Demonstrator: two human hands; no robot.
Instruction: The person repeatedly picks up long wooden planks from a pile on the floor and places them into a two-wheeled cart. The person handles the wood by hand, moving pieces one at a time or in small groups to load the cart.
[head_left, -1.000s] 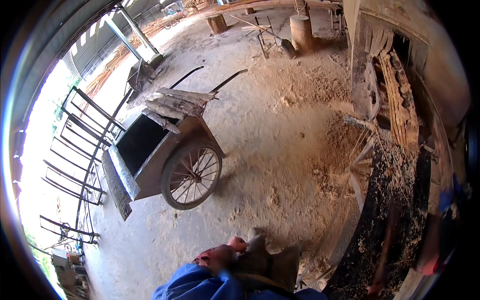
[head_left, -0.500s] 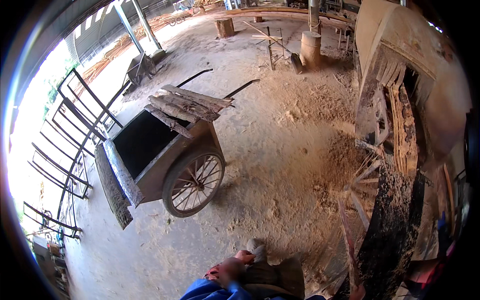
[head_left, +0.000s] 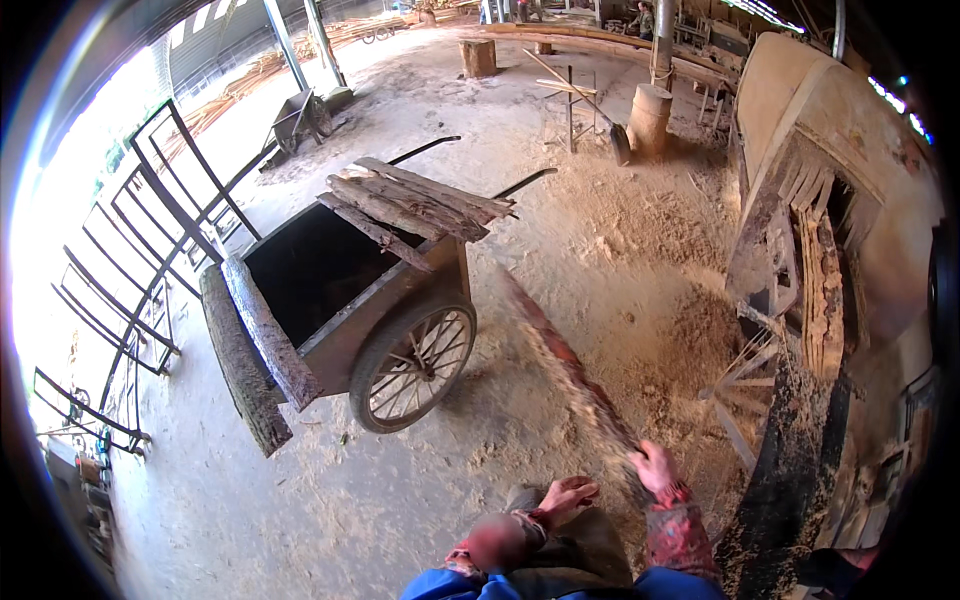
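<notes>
A long, rough bark-edged wooden slab (head_left: pixel 570 372) slants up and away from me, its far end near the cart's wheel. My right hand (head_left: pixel 656 467) is closed round its near end. My left hand (head_left: pixel 567 495) hovers in front of my body with its fingers apart, holding nothing and not touching the slab. Ahead on the left stands a two-wheeled handcart (head_left: pixel 325 345) with a dark, deep box. Several bark slabs (head_left: pixel 405 205) lie across its far end, and two more slabs (head_left: pixel 262 325) rest over its near left end.
On the right, a large tan machine (head_left: pixel 800 110) has wooden slabs (head_left: pixel 820 290) at its opening and a sawdust-strewn black belt (head_left: pixel 790 470) below. Sawdust (head_left: pixel 640 300) covers the floor beside it. Metal racks (head_left: pixel 140 250) line the left; a shovel (head_left: pixel 620 145) and log stump (head_left: pixel 650 120) stand farther off.
My right hand has come up from beside the belt, bringing the slab left towards the cart. My left hand has shifted right and its fingers now show. The whole view has turned slightly.
</notes>
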